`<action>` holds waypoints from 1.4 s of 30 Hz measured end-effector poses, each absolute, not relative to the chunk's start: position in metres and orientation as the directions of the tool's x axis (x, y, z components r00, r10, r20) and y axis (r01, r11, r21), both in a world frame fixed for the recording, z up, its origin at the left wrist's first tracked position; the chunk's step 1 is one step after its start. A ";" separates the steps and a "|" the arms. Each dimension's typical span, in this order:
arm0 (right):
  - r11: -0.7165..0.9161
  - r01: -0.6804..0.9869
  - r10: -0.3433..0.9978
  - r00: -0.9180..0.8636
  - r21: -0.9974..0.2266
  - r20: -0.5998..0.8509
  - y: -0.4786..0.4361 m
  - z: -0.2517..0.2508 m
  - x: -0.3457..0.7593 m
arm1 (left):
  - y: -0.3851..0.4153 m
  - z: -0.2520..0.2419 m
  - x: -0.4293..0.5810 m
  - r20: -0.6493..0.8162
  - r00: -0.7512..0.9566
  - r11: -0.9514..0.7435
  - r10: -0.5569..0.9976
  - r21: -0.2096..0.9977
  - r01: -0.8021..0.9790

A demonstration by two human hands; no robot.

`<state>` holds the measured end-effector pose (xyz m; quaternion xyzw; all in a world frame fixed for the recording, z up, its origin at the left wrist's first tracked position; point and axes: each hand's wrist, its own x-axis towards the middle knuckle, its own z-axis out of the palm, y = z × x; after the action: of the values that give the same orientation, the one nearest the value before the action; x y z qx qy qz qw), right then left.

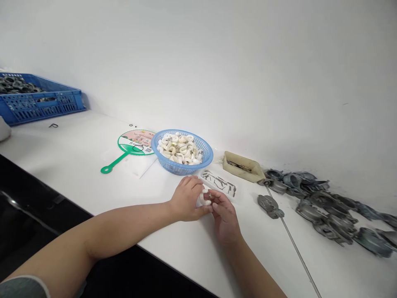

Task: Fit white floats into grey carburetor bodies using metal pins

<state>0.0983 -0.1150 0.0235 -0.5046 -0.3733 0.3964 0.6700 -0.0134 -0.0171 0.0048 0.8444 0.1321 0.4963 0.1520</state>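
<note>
Between my two hands is a white plastic ring (pixel 204 198), held just above the tabletop. My left hand (pixel 187 199) is closed round its left side, the thumb along the lower edge. The fingers of my right hand (pixel 223 216) pinch at the right side of the ring, where a small metal bit shows; its exact shape is too small to make out. Right behind my hands lies a clear shallow tray (pixel 233 193) with several small metal pins. A blue plastic basket (pixel 173 167) full of similar white rings stands beyond my left hand.
A cream plastic bin (pixel 248 175) holds thin tools by the wall. Grey metal clamps (pixel 331 211) lie piled to the right, near a long thin rod (pixel 297 250). A green-handled fan (pixel 124 156) lies left of the basket. A blue crate (pixel 46 105) of dark metal parts stands far left.
</note>
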 end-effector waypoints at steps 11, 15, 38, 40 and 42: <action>0.046 -0.354 0.970 0.238 -0.934 -0.042 -0.112 0.027 0.096 | -0.018 0.003 -0.013 0.782 0.516 -0.895 0.350 0.441 -0.061; 0.033 -0.364 0.970 0.237 -0.931 -0.059 -0.114 0.028 0.098 | -0.019 0.003 -0.014 0.786 0.519 -0.894 0.336 0.440 -0.087; 0.080 -0.173 0.865 0.501 -0.982 -0.018 -0.111 0.023 0.096 | -0.012 0.005 -0.017 0.629 0.571 -0.743 0.528 0.668 -0.048; 0.084 -0.179 0.875 0.484 -0.980 -0.014 -0.111 0.022 0.096 | -0.011 0.005 -0.018 0.611 0.569 -0.720 0.550 0.692 -0.047; 0.084 -0.192 0.882 0.470 -0.978 -0.017 -0.112 0.021 0.097 | -0.010 0.005 -0.018 0.597 0.572 -0.708 0.563 0.705 -0.040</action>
<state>0.0968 -0.1116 0.0214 -0.5427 -0.3181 0.4045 0.6638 -0.0176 -0.0102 0.0049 0.8158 0.1602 0.4340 0.3469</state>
